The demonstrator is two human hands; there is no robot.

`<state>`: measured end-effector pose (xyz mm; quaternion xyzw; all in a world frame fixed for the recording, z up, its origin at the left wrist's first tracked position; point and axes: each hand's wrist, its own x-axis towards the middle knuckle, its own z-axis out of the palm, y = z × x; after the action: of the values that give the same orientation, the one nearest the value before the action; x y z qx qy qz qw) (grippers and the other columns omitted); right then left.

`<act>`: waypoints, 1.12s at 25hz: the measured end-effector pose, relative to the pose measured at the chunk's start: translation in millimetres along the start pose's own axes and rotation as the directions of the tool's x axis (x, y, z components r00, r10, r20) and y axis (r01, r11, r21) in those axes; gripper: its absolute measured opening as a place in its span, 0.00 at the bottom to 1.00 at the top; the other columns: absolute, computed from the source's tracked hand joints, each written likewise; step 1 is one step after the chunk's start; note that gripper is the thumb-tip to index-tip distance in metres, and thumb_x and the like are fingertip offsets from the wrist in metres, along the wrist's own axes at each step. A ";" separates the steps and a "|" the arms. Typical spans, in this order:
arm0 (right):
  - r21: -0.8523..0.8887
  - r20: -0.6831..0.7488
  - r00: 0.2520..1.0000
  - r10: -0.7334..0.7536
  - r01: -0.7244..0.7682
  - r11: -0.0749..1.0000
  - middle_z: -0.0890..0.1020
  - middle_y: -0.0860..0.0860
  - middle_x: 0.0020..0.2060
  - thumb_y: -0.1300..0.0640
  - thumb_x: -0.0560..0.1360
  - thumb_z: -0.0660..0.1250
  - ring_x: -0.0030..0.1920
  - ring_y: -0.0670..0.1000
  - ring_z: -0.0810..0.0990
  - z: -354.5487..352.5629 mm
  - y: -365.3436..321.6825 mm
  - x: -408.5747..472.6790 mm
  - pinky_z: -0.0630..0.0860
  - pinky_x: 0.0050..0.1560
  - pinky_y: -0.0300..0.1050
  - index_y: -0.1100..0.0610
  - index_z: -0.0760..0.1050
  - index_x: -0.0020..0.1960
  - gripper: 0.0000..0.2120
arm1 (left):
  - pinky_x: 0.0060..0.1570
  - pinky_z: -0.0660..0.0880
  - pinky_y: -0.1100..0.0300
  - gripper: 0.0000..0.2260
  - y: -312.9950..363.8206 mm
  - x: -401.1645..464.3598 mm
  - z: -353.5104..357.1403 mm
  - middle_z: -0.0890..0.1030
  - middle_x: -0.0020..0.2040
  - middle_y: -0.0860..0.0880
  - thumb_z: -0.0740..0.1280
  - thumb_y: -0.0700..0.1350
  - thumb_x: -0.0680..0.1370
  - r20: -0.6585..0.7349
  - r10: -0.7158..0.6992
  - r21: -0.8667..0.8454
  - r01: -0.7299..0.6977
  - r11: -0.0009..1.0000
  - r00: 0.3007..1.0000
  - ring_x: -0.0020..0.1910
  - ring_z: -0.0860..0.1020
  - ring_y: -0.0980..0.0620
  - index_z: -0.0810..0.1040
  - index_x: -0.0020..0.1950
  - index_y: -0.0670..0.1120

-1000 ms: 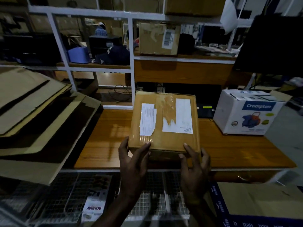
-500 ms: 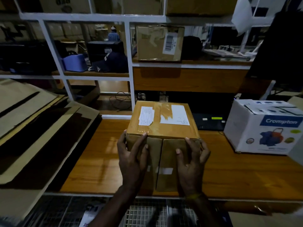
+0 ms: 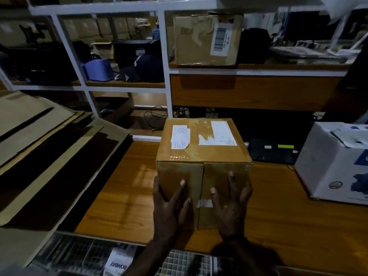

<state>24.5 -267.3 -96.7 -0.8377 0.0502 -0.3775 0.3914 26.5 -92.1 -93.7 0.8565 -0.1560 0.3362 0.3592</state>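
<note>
While the left hand (image 3: pixel 171 204) and right hand (image 3: pixel 232 206) press straight, spread fingers on the cardboard box (image 3: pixel 203 150) near the front edge of the desk (image 3: pixel 119 196), better push both sides evenly.

warehouse packing station: labelled cartons (image 3: pixel 206 38) on white shelving (image 3: pixel 167 62), flattened cardboard (image 3: pixel 39 148).

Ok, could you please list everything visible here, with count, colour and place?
taped box: 1, brown, on the table, centre
table: 1, orange-brown wood, under the boxes
printed box: 1, white and blue, table, right
cardboard sheets: several, tan, stacked at left
labelled box: 1, brown, upper shelf
shelf frame: 1, white, behind the table
container: 1, blue, left shelf
left hand: 1, flat on taped box's near face
right hand: 1, flat on the same face
</note>
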 end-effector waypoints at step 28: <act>-0.588 0.219 0.838 0.500 -0.296 0.753 0.64 0.60 0.66 0.35 0.78 0.57 0.62 0.61 0.69 20.1 -87.2 24.7 0.70 0.62 0.55 0.35 0.55 0.76 0.28 | 0.65 0.66 0.44 0.24 -28.9 90.4 -25.2 0.56 0.79 0.52 0.58 0.62 0.78 0.591 -0.202 0.300 0.020 0.954 0.781 0.72 0.66 0.43 0.66 0.73 0.61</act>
<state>37.1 -204.3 -29.8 -0.9359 0.2601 -0.0931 0.2187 95.0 -56.2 -33.3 0.9683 -0.1644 0.0354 0.1849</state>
